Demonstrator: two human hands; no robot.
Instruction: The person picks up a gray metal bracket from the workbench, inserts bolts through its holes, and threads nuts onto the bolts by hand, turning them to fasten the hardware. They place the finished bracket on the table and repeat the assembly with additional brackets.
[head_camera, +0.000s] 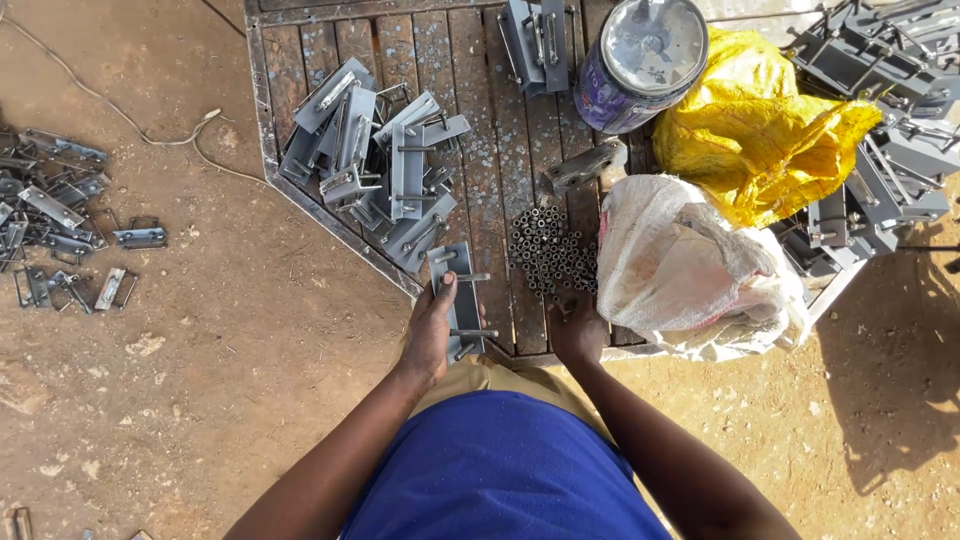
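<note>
**Packaging on the bench: a can and two sacks**

So at the back there's a round can (640, 62) with a silvery lid and purple-blue label. Just right of it sits a crumpled yellow sack (765, 120). In front, near the edge, a white woven sack (690, 265), bulging and wrinkled.

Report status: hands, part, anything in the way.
Left hand shut on grey bracket. Right hand at small tubes, grip unclear. White sack close beside right hand.

A yellow sack (765, 125), a tin can (640, 62) and a white sack (690, 265) sit on the wooden platform (500, 160).
</note>
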